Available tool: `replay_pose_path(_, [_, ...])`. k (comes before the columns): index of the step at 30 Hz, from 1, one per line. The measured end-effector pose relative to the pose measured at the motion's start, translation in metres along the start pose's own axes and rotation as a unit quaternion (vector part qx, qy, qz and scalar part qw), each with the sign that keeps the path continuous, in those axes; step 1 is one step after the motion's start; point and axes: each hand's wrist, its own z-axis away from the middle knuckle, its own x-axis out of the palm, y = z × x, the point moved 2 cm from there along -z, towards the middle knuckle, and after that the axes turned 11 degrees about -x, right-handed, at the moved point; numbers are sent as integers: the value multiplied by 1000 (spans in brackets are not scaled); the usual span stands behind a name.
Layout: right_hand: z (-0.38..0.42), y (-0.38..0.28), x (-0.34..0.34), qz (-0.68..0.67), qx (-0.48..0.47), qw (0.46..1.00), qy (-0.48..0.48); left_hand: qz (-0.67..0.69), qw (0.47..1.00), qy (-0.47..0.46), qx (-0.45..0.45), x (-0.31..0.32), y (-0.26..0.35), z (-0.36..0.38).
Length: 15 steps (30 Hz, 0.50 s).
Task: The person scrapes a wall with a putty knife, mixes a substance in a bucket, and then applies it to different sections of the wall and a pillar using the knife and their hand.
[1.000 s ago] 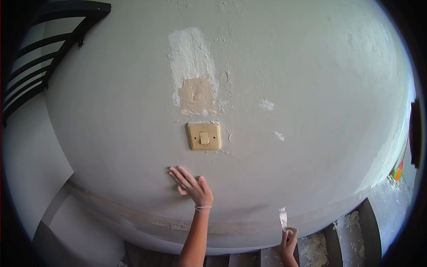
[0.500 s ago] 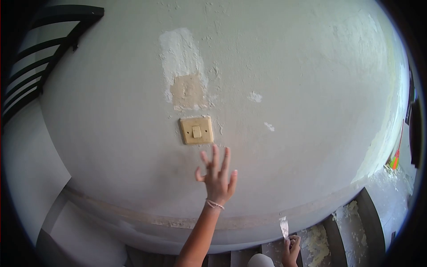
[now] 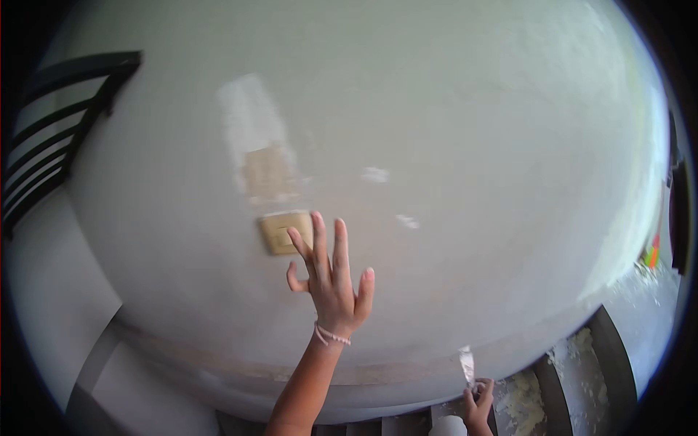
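Observation:
My left hand (image 3: 334, 291) is raised in front of the wall, fingers spread and nothing in it, a light bracelet on its wrist. Its fingertips overlap the right side of a yellowed light switch (image 3: 280, 232); whether they touch it I cannot tell. Above the switch is a beige and white patch (image 3: 251, 112) on the wall. Low at the right, my right hand (image 3: 478, 407) grips a putty knife (image 3: 467, 365) by its lower end, the whitish blade pointing up.
Dark railing bars (image 3: 54, 120) stand at the upper left. Stairs (image 3: 574, 370) with pale flakes on them run along the lower right. An orange and green object (image 3: 651, 252) is at the far right. Two small white spots mark the wall.
The view has shifted, so the switch and wall patch appear further left and lower. My left hand now overlaps the switch instead of being below it. My right hand still holds the putty knife.

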Motion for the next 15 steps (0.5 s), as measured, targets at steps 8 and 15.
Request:
replay_pose_path(8, [-24, 13, -122, 139, -15, 984, 110, 225, 926, -48, 299, 125, 163, 63])
replay_pose_path(15, [-34, -13, -340, 239, 101, 887, 382, 346, 933, 43, 90, 248, 270, 104])
